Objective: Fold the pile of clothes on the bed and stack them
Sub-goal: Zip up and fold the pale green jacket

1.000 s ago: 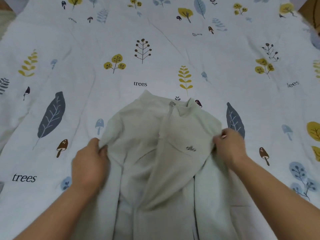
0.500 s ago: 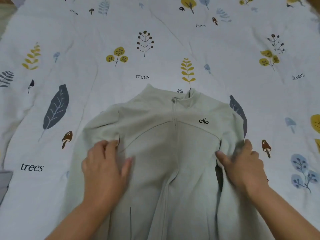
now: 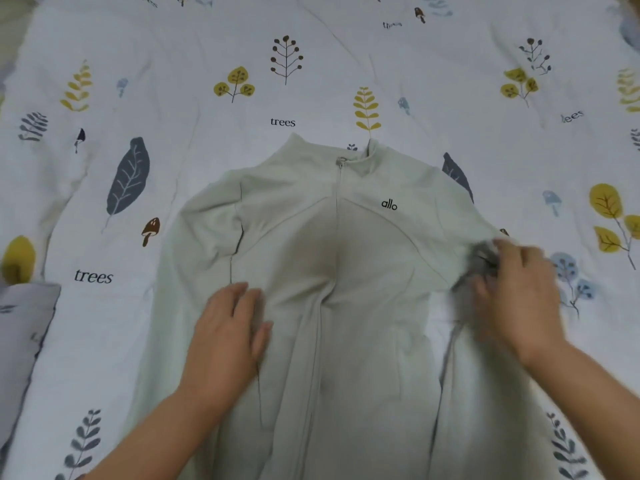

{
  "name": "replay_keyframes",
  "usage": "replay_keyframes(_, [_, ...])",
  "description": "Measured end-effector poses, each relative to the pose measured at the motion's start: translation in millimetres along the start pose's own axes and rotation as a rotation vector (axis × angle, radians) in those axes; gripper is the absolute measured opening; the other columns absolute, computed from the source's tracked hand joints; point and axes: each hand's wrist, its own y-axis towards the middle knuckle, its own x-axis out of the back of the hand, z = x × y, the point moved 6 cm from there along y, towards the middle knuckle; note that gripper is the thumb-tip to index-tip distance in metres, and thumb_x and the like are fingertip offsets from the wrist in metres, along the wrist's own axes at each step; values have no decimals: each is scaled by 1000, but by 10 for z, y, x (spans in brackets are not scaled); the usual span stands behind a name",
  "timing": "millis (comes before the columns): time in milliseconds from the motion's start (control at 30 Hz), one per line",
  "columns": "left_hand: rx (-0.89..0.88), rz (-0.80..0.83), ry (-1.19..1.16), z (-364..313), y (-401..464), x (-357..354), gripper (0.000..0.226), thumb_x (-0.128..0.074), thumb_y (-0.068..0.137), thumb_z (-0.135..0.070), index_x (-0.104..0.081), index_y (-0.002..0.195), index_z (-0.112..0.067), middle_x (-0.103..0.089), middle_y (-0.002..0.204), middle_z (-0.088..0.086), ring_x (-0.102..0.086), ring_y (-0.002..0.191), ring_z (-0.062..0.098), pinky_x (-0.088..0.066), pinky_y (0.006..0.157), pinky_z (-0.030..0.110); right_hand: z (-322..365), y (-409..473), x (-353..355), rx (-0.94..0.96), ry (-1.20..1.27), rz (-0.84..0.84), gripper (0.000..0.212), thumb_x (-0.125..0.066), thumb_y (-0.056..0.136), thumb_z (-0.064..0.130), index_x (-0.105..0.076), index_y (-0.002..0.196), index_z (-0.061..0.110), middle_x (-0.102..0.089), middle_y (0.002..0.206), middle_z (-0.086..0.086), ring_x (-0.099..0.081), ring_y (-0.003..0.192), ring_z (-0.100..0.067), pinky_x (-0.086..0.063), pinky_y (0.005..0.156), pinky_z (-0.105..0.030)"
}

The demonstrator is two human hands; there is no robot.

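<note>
Here the left hand (image 3: pixel 228 337) lies flat, fingers released, on the pale-green zip jacket (image 3: pixel 346 271); at 3 o'clock the blurred right hand (image 3: pixel 516 299) clenches its sleeve on the bed (image 3: pixel 173 81)

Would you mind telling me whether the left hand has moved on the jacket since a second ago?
Yes. The left hand moved inward from the jacket's left edge toward its zipper, now lying flat.

My left hand (image 3: pixel 227 337) lies flat, palm down, fingers together & stretched fwd, thumb out to the right. Bare forearm runs back to the bottom-left corner. My right hand (image 3: pixel 516 299) is blurred, knuckles up, fingers curled; can't tell if it's pinching anything. Its bare forearm exits bottom right.
</note>
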Motion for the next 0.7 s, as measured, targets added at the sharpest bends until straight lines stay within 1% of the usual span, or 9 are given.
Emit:
replay_keyframes(100, [-55, -53, -113, -120, -507, -31, 35, -74, 69, 0, -67, 103, -3, -63, 104, 15, -56, 101, 24, -44, 88, 27, 322, -911, -178, 46, 352, 145, 36, -64, 79, 0, -57, 113, 12, -54, 99, -7, -56, 88, -27, -40, 75, -31])
replay_keyframes(167, [4, -34, -74, -91, -816, -146, 35, -72, 61, -3, -69, 96, 0, -65, 96, 18, -63, 89, 31, -53, 75, 35, 398, -1427, -385, 23, 324, 185, 45, -73, 68, -6, -63, 111, 3, -61, 99, -18, -62, 87, -36, -47, 77, -36])
replay_keyframes(233, [120, -13, -5, 2, -1055, -222, 36, -68, 60, -18, -69, 86, 7, -65, 88, 25, -65, 71, 43, -55, 62, 48, 359, -1783, -587, -112, 227, 259, 58, -84, 56, -5, -63, 110, -9, -59, 103, -34, -60, 93, -49, -49, 82, -52])
replay_keyframes(300, [220, 105, 40, 104, -1230, -281, 56, -50, 64, -40, -67, 80, 10, -64, 84, 30, -63, 67, 47, -53, 57, 50, 220, -1921, -609, -308, 183, 262, 72, -88, 56, 10, -58, 120, -7, -54, 114, -35, -54, 104, -50, -43, 87, -55])
replay_keyframes(400, [320, 245, 106, 199, -1429, -342, 63, -48, 59, -52, -66, 71, 8, -64, 83, 30, -62, 69, 47, -51, 59, 51, 98, -1953, -584, -352, -2, 348, 68, -70, 78, 41, -44, 134, 13, -53, 129, -11, -49, 118, -29, -38, 92, -39])
replay_keyframes(467, [345, 274, 116, 198, -1473, -362, 47, -72, 53, -44, -68, 64, 1, -64, 83, 29, -62, 71, 48, -50, 60, 55, 70, -1925, -584, -266, 35, 371, 43, -54, 90, 40, -44, 129, 23, -57, 128, 3, -52, 116, -18, -40, 90, -30])
replay_keyframes(533, [347, 217, 109, 177, -1467, -321, 38, -94, 32, -20, -69, 58, -9, -65, 80, 25, -62, 71, 46, -49, 60, 56, -1, -1906, -546, -209, 52, 381, 31, -46, 95, 34, -48, 125, 25, -61, 123, 5, -56, 112, -17, -40, 83, -26])
replay_keyframes(567, [319, 191, 101, 180, -1461, -291, 38, -95, 29, -11, -70, 58, -12, -65, 78, 22, -63, 70, 45, -50, 59, 54, -74, -1898, -513, -182, 0, 384, 31, -43, 96, 35, -49, 125, 26, -62, 120, 4, -57, 111, -19, -39, 78, -26])
replay_keyframes(700, [269, 132, 134, 361, -1561, -91, 17, -81, 55, -2, -73, 70, -4, -66, 68, 18, -63, 58, 40, -52, 49, 46, -563, -1864, -320, -280, -117, 374, 29, -41, 95, 39, -53, 119, 28, -63, 112, -8, -60, 103, -26, -35, 72, -26])
